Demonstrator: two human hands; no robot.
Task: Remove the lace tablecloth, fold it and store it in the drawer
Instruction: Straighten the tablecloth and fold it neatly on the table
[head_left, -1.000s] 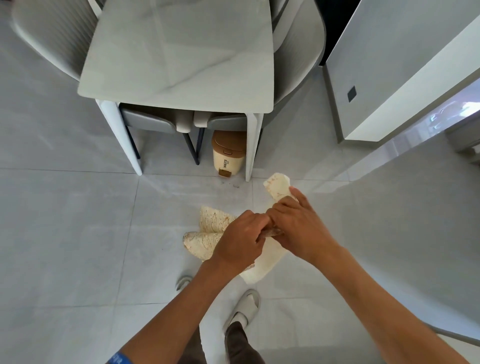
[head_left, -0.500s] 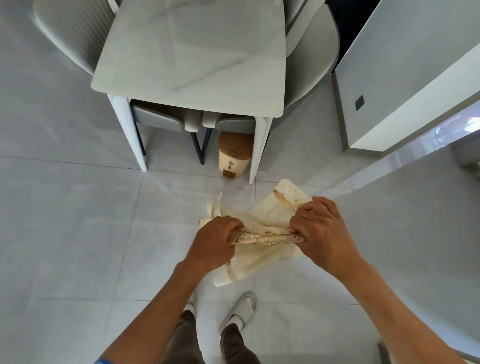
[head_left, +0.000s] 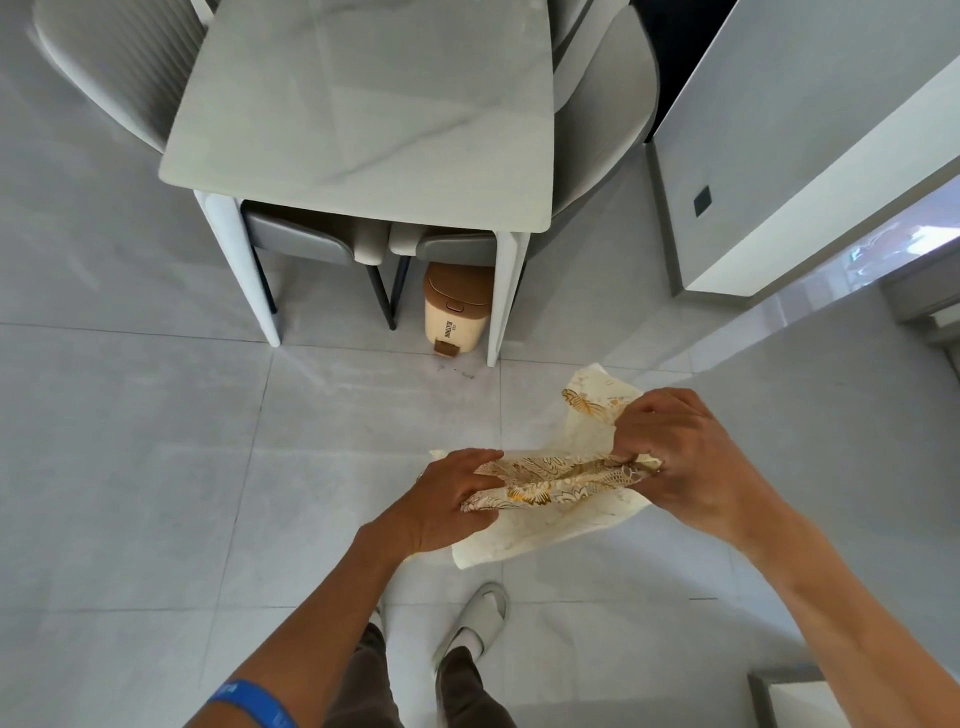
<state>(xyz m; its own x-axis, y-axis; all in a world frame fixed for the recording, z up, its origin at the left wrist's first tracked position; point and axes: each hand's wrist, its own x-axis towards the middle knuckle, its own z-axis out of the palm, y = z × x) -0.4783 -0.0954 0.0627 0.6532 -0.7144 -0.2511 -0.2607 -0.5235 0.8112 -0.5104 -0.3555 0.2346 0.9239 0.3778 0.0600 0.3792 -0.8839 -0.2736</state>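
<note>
The cream lace tablecloth (head_left: 550, 512) with gold leaf patterns is held in the air above the floor, partly folded into a narrow band with loose flaps above and below. My left hand (head_left: 447, 501) grips its left end. My right hand (head_left: 675, 452) grips its right end, with a corner of cloth sticking up behind the fingers. The band stretches between both hands. No drawer shows in the head view.
A marble-topped table (head_left: 363, 104) stands ahead with grey chairs (head_left: 306, 244) pushed under it and a small beige pedal bin (head_left: 457, 312) by its right leg. A grey cabinet (head_left: 779, 130) stands at the right. My slippered feet (head_left: 475, 623) are on the tiled floor below.
My hands have moved apart, stretching the folded tablecloth into a longer band. The whole bundle has shifted to the right.
</note>
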